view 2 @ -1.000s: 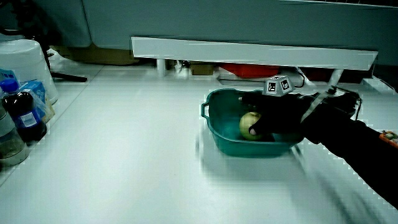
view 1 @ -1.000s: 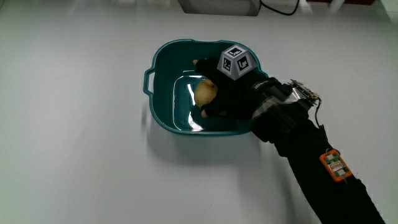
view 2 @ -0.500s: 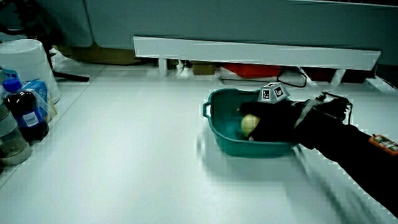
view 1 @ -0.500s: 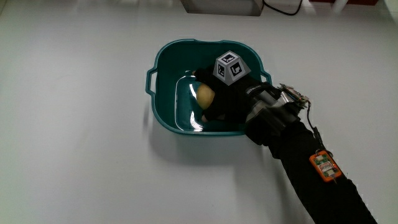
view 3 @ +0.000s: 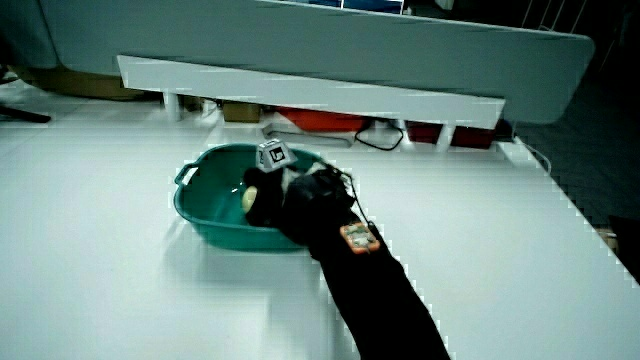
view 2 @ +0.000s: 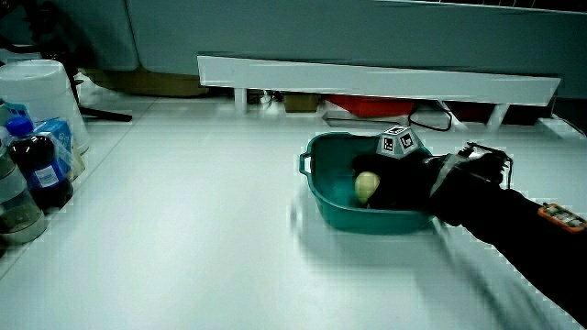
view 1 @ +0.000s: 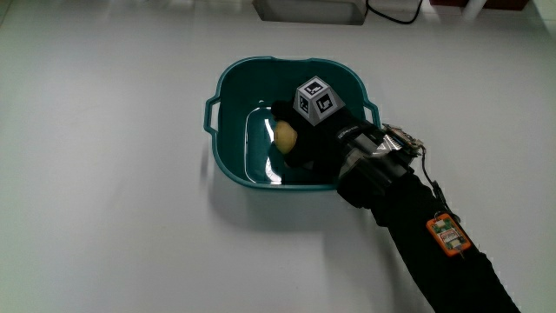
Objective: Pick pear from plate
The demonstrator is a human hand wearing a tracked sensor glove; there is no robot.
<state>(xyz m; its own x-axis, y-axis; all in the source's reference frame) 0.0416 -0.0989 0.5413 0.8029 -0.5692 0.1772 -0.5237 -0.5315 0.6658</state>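
Observation:
A yellowish pear [view 1: 285, 136] lies inside a teal basin with handles [view 1: 228, 83], which stands on the white table. The gloved hand [view 1: 306, 137] reaches into the basin, its patterned cube [view 1: 314, 98] on top, and its fingers curl around the pear. In both side views the pear [view 2: 366, 186] [view 3: 248, 199] shows at the hand's fingers, inside the basin [view 2: 321, 200] [view 3: 205, 220]. The black forearm [view 1: 417, 235] runs from the basin toward the person and carries a small orange tag [view 1: 442, 236].
Bottles [view 2: 35, 170] and a pale tub [view 2: 38, 92] stand at the table's edge in a side view. A low white partition [view 2: 367, 78] with a cable [view 2: 431, 117] lies farther from the person than the basin.
The hand has slid a little within the basin while staying closed on the pear; the forearm has swung slightly. The pear is still low in the basin.

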